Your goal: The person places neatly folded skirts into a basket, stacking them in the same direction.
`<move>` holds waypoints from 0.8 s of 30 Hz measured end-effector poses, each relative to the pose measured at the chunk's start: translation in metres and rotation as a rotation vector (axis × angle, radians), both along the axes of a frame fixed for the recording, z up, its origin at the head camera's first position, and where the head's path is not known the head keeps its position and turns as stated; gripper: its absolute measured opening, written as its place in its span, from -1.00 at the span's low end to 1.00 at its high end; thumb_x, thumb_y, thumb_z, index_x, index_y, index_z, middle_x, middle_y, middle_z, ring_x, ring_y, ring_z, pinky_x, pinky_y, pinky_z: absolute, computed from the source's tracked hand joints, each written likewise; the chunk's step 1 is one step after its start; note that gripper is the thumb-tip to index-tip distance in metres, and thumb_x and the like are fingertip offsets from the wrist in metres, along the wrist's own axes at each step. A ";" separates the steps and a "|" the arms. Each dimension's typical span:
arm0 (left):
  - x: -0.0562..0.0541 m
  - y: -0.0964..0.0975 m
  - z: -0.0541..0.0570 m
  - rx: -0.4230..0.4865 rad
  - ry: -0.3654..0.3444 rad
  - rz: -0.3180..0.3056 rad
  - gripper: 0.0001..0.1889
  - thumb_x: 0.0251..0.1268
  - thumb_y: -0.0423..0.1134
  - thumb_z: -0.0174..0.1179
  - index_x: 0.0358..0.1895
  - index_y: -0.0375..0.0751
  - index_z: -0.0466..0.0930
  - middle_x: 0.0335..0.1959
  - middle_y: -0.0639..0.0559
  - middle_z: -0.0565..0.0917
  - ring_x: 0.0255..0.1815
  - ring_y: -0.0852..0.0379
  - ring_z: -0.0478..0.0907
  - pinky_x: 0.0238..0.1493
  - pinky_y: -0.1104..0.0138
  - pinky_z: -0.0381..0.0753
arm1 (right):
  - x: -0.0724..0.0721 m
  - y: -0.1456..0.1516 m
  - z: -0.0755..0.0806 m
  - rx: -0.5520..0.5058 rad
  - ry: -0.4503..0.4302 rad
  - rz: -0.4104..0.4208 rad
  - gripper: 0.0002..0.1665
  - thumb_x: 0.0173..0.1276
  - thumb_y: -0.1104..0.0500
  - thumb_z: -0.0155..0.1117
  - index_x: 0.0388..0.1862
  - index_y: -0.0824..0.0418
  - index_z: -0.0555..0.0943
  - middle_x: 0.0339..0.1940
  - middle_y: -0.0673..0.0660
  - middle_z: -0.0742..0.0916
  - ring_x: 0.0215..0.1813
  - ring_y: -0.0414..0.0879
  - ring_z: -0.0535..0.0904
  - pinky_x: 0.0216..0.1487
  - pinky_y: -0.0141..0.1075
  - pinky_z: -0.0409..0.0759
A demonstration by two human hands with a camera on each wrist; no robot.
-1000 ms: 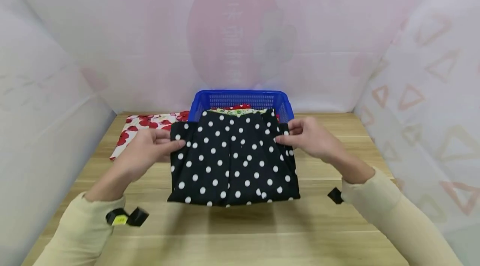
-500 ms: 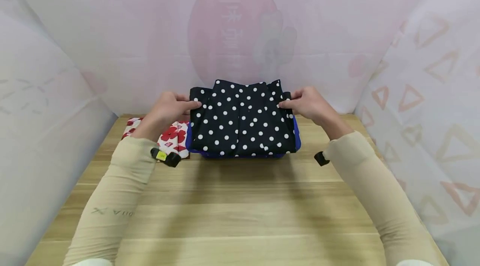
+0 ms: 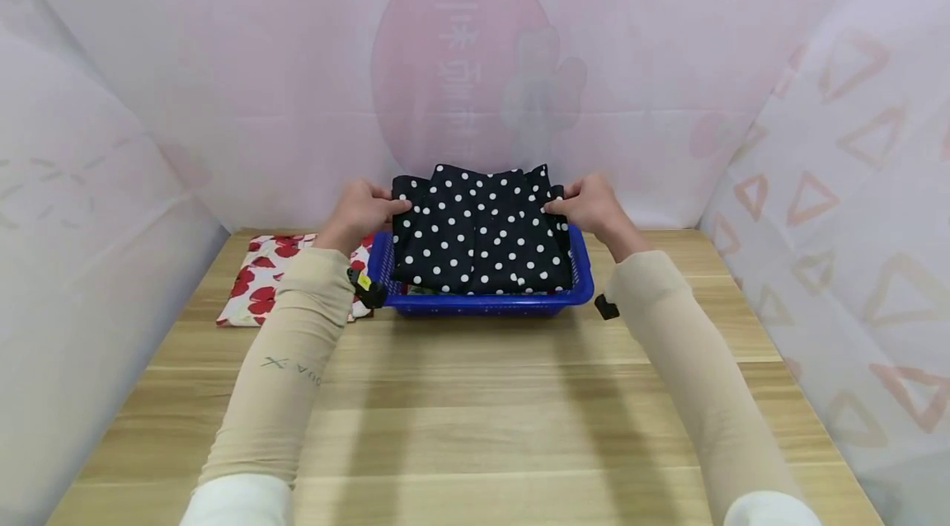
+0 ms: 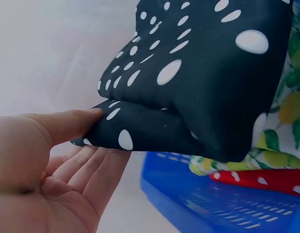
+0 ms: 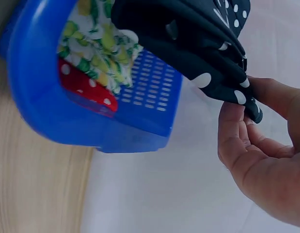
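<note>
A folded black cloth with white polka dots [image 3: 482, 233], seemingly a garment, is held over a blue plastic basket [image 3: 482, 305]. My left hand [image 3: 361, 211] pinches its left edge between thumb and fingers. At the opposite edge, my right hand [image 3: 594, 206] pinches a fold the same way. The cloth's near edge hangs low inside the basket's front rim. Below it, the left wrist view shows a lemon-print cloth [image 4: 273, 158] and a red cloth with white spots [image 4: 256, 179] in the basket. Both appear in the right wrist view too.
A white cloth with red flowers [image 3: 263, 283] lies folded on the wooden table [image 3: 475, 410], left of the basket and partly behind my left forearm. Pale printed curtains [image 3: 297, 97] enclose the table at the back and both sides.
Both hands have carried the polka-dot cloth away from me, up and over the basket. In the last half second it has shifted slightly down, and the hands have come closer together.
</note>
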State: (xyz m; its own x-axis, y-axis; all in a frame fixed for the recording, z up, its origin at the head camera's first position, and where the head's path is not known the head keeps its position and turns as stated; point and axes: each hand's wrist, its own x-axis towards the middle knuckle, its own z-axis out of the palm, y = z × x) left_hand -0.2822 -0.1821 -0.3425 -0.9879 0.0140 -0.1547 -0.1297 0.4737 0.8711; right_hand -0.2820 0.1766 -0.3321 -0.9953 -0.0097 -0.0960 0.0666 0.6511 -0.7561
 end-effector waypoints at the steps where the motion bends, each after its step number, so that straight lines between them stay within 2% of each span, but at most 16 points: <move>1: -0.002 0.001 -0.003 -0.006 0.007 0.006 -0.70 0.49 -0.19 0.34 -0.06 -0.44 0.73 -0.29 -0.01 0.72 -0.31 0.17 0.67 -0.12 0.36 0.71 | -0.002 0.000 -0.003 0.008 0.001 -0.005 -0.38 0.42 0.12 0.48 -0.76 0.09 0.33 -0.72 -0.08 0.35 -0.43 -0.09 0.28 -0.42 -0.28 0.24; 4: -0.004 0.007 -0.011 -0.019 0.036 0.011 -0.69 0.48 -0.22 0.34 -0.02 -0.49 0.72 -0.29 -0.04 0.74 -0.39 0.23 0.67 -0.25 0.44 0.65 | -0.006 -0.001 -0.012 0.028 0.002 -0.018 -0.36 0.41 0.12 0.48 -0.76 0.09 0.30 -0.73 -0.09 0.28 -0.48 -0.12 0.22 -0.45 -0.29 0.20; 8: -0.005 0.010 -0.020 -0.067 0.082 0.009 -0.70 0.48 -0.25 0.32 -0.08 -0.54 0.73 -0.31 -0.09 0.73 -0.44 0.22 0.64 -0.34 0.47 0.61 | -0.009 -0.002 -0.020 0.020 0.000 -0.036 -0.30 0.41 0.12 0.48 -0.77 0.07 0.22 -0.73 -0.10 0.20 -0.54 -0.15 0.15 -0.47 -0.29 0.20; 14: -0.007 0.008 -0.033 -0.176 0.075 0.011 -0.72 0.48 -0.22 0.33 -0.15 -0.49 0.74 -0.44 -0.03 0.70 -0.39 0.14 0.56 -0.36 0.40 0.51 | -0.011 -0.007 -0.035 0.036 -0.046 -0.032 -0.28 0.43 0.11 0.46 -0.77 0.05 0.18 -0.74 -0.10 0.17 -0.64 -0.19 0.09 -0.51 -0.31 0.21; 19: -0.011 0.008 -0.043 -0.248 0.100 -0.001 -0.68 0.47 -0.20 0.33 -0.14 -0.51 0.73 -0.43 -0.05 0.68 -0.33 0.08 0.54 -0.38 0.38 0.49 | -0.014 -0.012 -0.046 0.054 -0.056 -0.053 -0.30 0.46 0.13 0.44 -0.76 0.06 0.20 -0.75 -0.10 0.18 -0.65 -0.19 0.13 -0.51 -0.34 0.25; 24: -0.010 0.006 -0.057 -0.334 0.117 -0.029 -0.69 0.48 -0.21 0.31 -0.23 -0.50 0.72 -0.43 -0.08 0.64 -0.26 -0.01 0.53 -0.34 0.35 0.46 | -0.015 -0.021 -0.062 0.075 -0.044 -0.043 -0.33 0.46 0.18 0.43 -0.76 0.08 0.24 -0.77 -0.10 0.25 -0.63 -0.17 0.24 -0.47 -0.32 0.35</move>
